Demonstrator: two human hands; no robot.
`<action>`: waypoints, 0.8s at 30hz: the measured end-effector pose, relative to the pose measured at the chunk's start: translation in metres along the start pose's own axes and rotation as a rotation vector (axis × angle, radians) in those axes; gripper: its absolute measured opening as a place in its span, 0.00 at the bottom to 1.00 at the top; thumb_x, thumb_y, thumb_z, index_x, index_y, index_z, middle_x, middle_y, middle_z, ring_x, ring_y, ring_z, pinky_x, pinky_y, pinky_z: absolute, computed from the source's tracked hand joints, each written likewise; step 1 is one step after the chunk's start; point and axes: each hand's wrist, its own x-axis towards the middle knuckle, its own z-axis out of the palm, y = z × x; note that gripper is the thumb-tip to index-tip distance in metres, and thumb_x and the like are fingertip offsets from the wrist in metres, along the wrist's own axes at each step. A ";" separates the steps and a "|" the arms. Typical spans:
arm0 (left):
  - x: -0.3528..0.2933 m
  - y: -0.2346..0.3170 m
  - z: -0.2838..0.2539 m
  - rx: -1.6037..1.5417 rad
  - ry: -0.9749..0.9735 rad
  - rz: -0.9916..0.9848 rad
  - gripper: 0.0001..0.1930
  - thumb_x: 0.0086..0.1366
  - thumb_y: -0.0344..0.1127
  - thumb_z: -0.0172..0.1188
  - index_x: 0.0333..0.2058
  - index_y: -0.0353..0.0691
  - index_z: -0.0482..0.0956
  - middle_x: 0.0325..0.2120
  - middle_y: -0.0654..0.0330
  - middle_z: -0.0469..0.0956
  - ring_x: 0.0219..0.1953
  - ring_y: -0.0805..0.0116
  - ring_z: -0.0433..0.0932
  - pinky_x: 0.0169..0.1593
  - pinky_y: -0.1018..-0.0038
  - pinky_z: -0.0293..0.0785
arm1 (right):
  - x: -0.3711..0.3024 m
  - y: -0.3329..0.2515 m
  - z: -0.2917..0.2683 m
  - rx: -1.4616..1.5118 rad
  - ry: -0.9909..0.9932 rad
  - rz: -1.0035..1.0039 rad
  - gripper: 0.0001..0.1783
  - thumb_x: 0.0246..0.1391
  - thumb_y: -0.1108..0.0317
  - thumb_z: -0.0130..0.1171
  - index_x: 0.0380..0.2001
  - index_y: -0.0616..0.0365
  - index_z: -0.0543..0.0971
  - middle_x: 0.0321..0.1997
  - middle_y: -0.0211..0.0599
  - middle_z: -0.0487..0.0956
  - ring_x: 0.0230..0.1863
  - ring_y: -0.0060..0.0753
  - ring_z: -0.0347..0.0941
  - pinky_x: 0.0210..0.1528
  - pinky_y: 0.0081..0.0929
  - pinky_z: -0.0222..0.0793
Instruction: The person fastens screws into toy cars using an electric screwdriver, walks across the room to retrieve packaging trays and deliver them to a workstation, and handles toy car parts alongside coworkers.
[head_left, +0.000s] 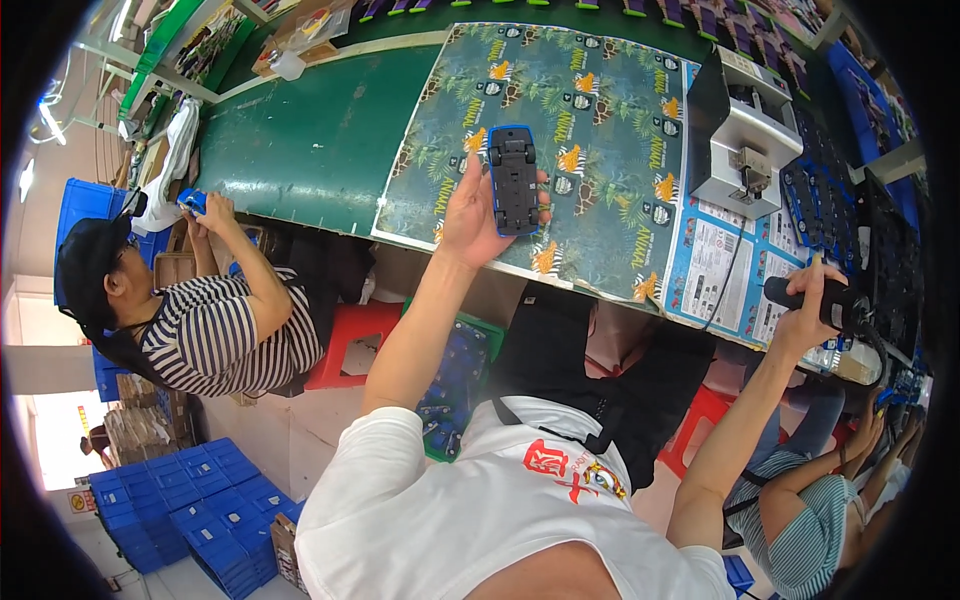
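My left hand [474,215] holds a toy car [515,180] over the patterned sheet on the bench. The car lies wheels up, so its black underside faces me, and a thin blue body edge shows around it. On the right, my right hand [808,305] is wrapped round a black electric screwdriver [843,305], held near the bench's front edge and well apart from the car. Beyond that hand, several blue and black toy car parts [815,205] lie in rows. The screwdriver's tip cannot be made out.
A silver and black machine [745,150] stands at the back right of the green bench [300,140]. A co-worker in stripes [225,325] sits at left, holding a blue toy car [192,201]. Another person [800,520] sits at right. A green-rimmed crate [455,390] stands below the bench.
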 end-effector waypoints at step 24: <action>0.000 0.000 -0.003 -0.019 0.031 0.025 0.32 0.74 0.58 0.34 0.64 0.38 0.59 0.49 0.49 0.73 0.46 0.54 0.76 0.50 0.54 0.74 | 0.000 0.006 -0.004 0.039 -0.030 -0.017 0.03 0.57 0.76 0.58 0.31 0.63 0.74 0.19 0.31 0.70 0.20 0.23 0.66 0.29 0.25 0.65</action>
